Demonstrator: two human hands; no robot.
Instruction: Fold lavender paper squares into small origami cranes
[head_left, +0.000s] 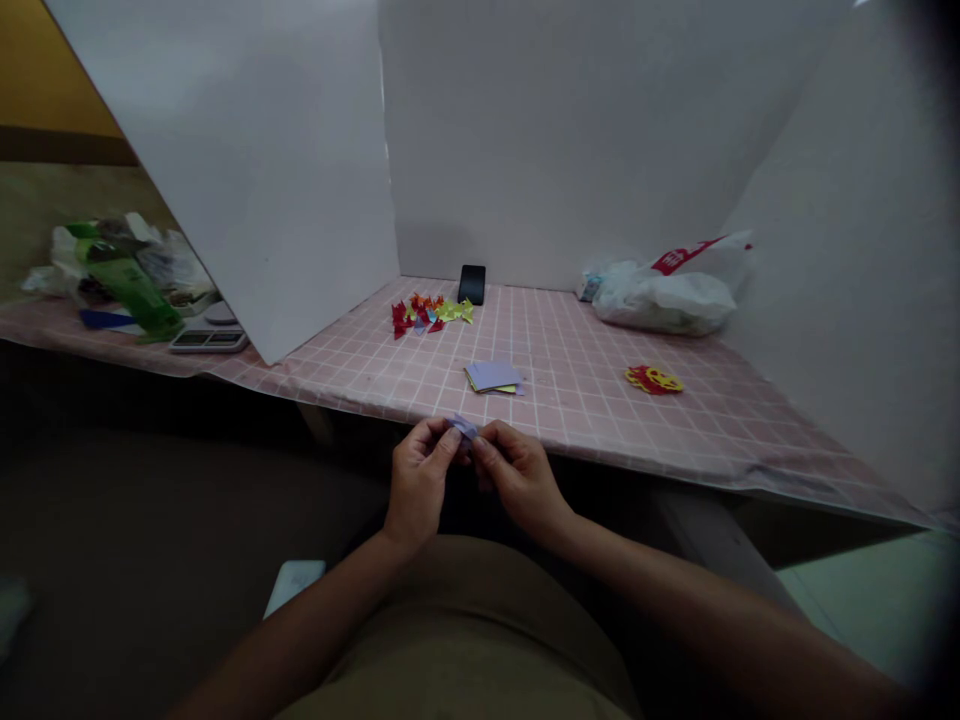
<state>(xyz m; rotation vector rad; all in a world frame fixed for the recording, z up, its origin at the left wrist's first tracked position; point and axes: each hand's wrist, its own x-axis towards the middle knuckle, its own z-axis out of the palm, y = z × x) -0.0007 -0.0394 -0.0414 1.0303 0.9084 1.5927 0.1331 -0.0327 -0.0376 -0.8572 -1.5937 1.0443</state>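
A small folded piece of lilac paper (pixel 463 428) is pinched between my two hands, just in front of the table's near edge. My left hand (pixel 424 475) grips its left side with thumb and fingers. On the other side, my right hand (pixel 521 480) has thumb and forefinger closed on it. The fingers partly cover the paper, so its full shape is hidden. Just beyond my hands lies a stack of square paper sheets (pixel 493 376), lilac on top with yellow below. Farther back sits a heap of small folded paper pieces (pixel 427 314) in red, orange, yellow and blue.
A black phone (pixel 472 284) is by the back panel. To the right are red and yellow cut-out shapes (pixel 654 379) and a white plastic bag (pixel 664 295). White panels (pixel 555 140) enclose the checked tabletop (pixel 570 400). Outside at left are a green bottle (pixel 131 280) and a scale (pixel 210 338).
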